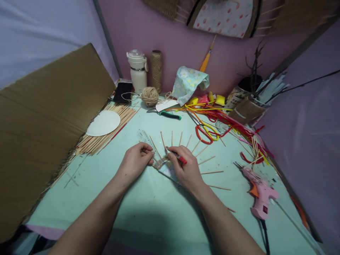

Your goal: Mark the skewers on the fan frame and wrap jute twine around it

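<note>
Brown cup [247, 110] holding pale strips [273, 86], red pen [181, 158] in right hand [187, 168]

Mint-green tabletop [143, 216] with glue gun [261, 194]

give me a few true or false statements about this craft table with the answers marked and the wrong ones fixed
1. The right hand holds a slim red tool. True.
2. The pink glue gun lies to the left of both hands. False: it lies to their right.
3. The white disc rests on a spread of thin sticks. True.
4. The scissors have blue handles. False: their handles are red and yellow.
5. A clear ruler lies beside the left hand. True.
</note>
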Action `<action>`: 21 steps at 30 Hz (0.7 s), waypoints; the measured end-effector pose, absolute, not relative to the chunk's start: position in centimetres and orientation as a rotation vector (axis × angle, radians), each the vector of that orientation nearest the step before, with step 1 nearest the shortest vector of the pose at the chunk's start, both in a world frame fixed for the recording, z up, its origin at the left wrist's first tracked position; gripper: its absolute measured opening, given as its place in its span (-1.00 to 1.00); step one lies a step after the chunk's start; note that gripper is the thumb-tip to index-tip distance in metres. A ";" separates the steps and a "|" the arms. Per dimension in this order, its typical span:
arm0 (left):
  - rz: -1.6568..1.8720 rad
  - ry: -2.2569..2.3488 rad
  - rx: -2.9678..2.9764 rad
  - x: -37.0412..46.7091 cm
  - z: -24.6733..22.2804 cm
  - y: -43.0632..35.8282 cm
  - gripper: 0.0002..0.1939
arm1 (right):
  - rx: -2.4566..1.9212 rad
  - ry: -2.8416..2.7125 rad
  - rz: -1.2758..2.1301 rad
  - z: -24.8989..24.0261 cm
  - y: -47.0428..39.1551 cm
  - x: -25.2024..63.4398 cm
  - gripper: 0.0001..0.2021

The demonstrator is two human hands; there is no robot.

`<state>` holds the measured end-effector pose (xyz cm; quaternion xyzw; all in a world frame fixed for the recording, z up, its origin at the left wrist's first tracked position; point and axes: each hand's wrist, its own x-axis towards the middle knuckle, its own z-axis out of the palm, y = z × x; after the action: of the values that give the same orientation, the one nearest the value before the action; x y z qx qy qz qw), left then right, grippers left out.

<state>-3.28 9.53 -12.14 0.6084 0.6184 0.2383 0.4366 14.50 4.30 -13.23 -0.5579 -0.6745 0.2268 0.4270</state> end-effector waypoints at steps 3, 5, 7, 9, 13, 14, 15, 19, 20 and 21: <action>0.590 1.531 1.516 -3.2 -12.4 9.5 -0.84 | -1.375 -1.587 0.573 -12.9 4.3 14.4 -0.80; 0.586 1.529 1.519 -3.0 -12.4 9.5 -0.85 | -1.358 -1.533 0.630 -12.8 4.2 14.3 -0.81; 0.585 1.528 1.535 -2.9 -12.3 9.5 -0.86 | -1.373 -1.482 0.709 -13.0 4.2 14.1 -0.84; 0.589 1.525 1.563 -2.9 -12.3 9.5 -0.86 | -1.406 -1.426 0.782 -13.2 4.3 14.0 -0.85; 0.608 1.512 1.609 -2.9 -12.4 9.5 -0.87 | -1.434 -1.345 0.829 -13.5 4.5 13.9 -0.82; 0.607 1.511 1.617 -2.9 -12.4 9.5 -0.88 | -1.434 -1.335 0.831 -13.5 4.5 13.9 -0.81; 0.604 1.512 1.625 -2.9 -12.4 9.5 -0.88 | -1.434 -1.328 0.834 -13.5 4.6 14.0 -0.80; 0.578 1.529 1.644 -2.8 -12.1 9.6 -0.88 | -1.434 -1.327 0.836 -13.6 4.6 14.0 -0.79; 0.572 1.534 1.645 -2.7 -12.1 9.6 -0.88 | -1.434 -1.333 0.830 -13.7 4.6 14.0 -0.79; 0.565 1.537 1.646 -2.7 -12.0 9.6 -0.88 | -1.435 -1.337 0.825 -13.7 4.6 14.0 -0.79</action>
<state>-2.73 9.61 -12.02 0.6501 0.6070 0.2234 0.3987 13.99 4.65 -13.67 -0.5897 -0.5492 0.3389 0.4855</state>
